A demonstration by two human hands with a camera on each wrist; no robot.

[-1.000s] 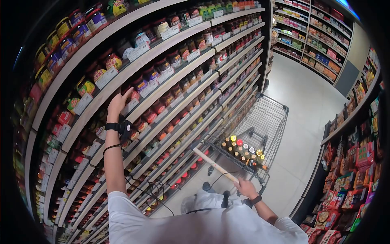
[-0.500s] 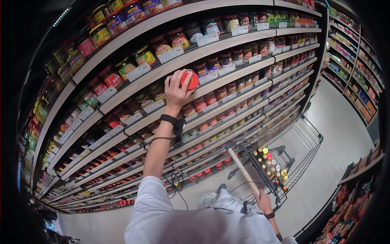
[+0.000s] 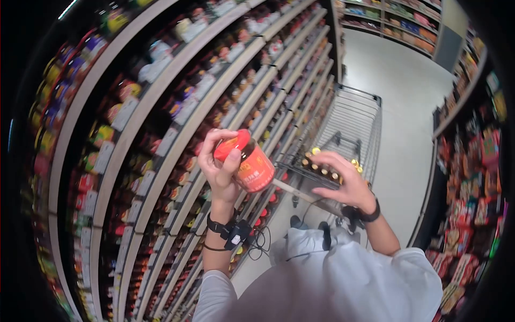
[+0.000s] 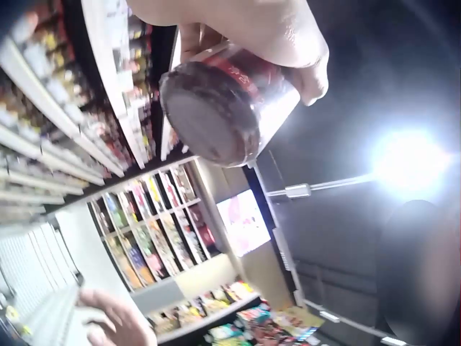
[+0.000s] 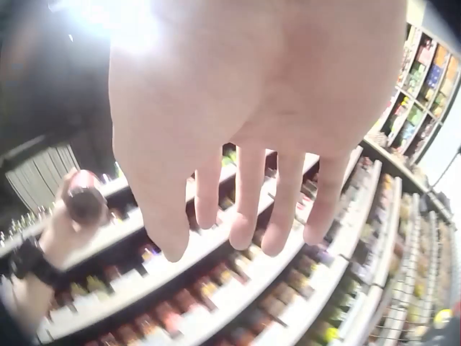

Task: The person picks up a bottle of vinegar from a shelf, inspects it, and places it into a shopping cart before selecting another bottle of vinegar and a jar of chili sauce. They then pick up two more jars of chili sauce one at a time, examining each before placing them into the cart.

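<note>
A glass jar of sauce (image 3: pixel 255 170) with a red lid and red-orange label is in my left hand (image 3: pixel 219 169), which grips it round the lid end. It is tilted, its label turned up toward the head view. In the left wrist view the jar's round base (image 4: pixel 205 119) shows under the fingers. My right hand (image 3: pixel 346 180) is off the cart handle (image 3: pixel 295 190), raised to the right of the jar with its fingers spread and nothing in them. The right wrist view shows that palm (image 5: pixel 266 79) with its fingers extended.
Shelves (image 3: pixel 161 107) packed with jars run along my left. A wire shopping cart (image 3: pixel 357 115) stands ahead, with several capped bottles (image 3: pixel 324 170) at its near end. Shelves of red packets (image 3: pixel 485 177) line the right side, and a loose cable (image 3: pixel 261 241) hangs near my left wrist.
My left hand has taken the red-lidded jar from the shelf and brought it toward me, to the right. My right hand has let go of the cart handle and risen toward the jar.
</note>
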